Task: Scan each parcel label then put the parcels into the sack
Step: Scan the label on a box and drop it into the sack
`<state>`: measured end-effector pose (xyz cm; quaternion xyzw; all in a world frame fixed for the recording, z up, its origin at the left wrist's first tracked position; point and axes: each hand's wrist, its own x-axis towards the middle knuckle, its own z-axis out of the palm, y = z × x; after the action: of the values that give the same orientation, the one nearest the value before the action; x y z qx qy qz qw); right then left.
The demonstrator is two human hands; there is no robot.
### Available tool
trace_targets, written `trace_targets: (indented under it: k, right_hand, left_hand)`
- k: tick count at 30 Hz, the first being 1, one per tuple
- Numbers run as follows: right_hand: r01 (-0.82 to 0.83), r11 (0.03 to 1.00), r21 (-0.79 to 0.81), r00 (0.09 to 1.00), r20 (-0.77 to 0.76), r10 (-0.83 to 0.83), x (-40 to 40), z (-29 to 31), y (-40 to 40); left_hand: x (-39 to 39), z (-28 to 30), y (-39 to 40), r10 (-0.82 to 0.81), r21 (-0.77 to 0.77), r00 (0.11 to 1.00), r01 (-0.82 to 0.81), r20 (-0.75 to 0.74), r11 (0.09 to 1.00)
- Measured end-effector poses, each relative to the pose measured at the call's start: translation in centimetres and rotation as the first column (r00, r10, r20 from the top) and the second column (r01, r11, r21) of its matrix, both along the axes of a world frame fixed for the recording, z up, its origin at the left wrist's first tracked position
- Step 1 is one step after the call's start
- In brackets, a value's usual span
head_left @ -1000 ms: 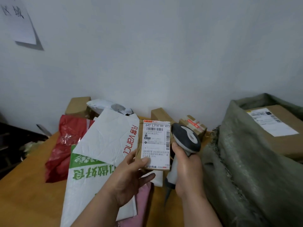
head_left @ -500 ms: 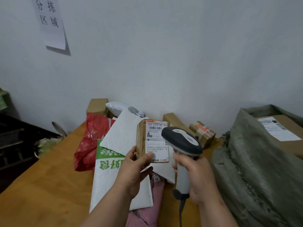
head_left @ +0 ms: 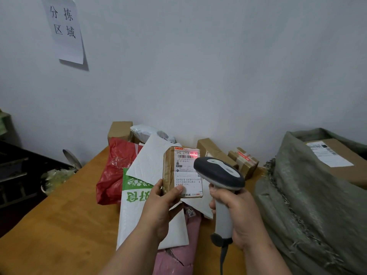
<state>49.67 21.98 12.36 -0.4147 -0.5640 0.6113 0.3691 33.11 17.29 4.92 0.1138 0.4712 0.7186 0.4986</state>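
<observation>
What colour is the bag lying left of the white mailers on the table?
Red, clearest in the head view.

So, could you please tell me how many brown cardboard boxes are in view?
5: one held in the left hand, one inside the sack, and three by the wall at and. Others may be hidden under the bags.

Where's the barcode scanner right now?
Centre-right in the head view: the right hand grips the scanner, aimed at the small box the left hand holds.
</observation>
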Motion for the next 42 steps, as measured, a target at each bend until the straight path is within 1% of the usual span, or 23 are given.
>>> trace_targets:
  k: [16, 29, 32, 35, 38, 42]
  right_hand:
    - [0.008, 1.000, 0.023, 1.000, 0.020, -0.008, 1.0, 0.2, -1.6]
    - [0.079, 0.997, 0.008, 0.997, 0.022, -0.080, 3.8, 0.9, -1.7]
    - [0.105, 0.994, -0.005, 0.994, 0.006, -0.105, 5.5, 1.6, -1.2]
    - [0.168, 0.986, -0.014, 0.986, -0.009, -0.168, 8.2, 2.4, -0.1]
    - [0.254, 0.967, -0.016, 0.967, -0.027, -0.254, 11.9, 3.4, 1.4]
    - [0.345, 0.939, -0.001, 0.927, -0.153, -0.341, 19.1, 5.1, 4.1]
  left_hand:
    - [0.9, 0.2, -1.1, -0.032, 0.007, 0.999, 0.032, -0.026, 0.999]
    - [3.3, 0.5, -0.1, -0.060, -0.006, 0.996, 0.060, -0.062, 0.998]
    - [5.0, 1.6, 1.0, -0.073, -0.005, 0.991, 0.073, -0.108, 0.997]
    - [7.5, 3.9, 2.8, -0.086, 0.020, 0.980, 0.091, -0.179, 0.996]
    - [11.2, 7.1, 5.1, -0.103, 0.064, 0.943, 0.129, -0.317, 0.990]
    - [18.1, 11.6, 8.9, -0.114, 0.120, 0.872, 0.194, -0.477, 0.974]
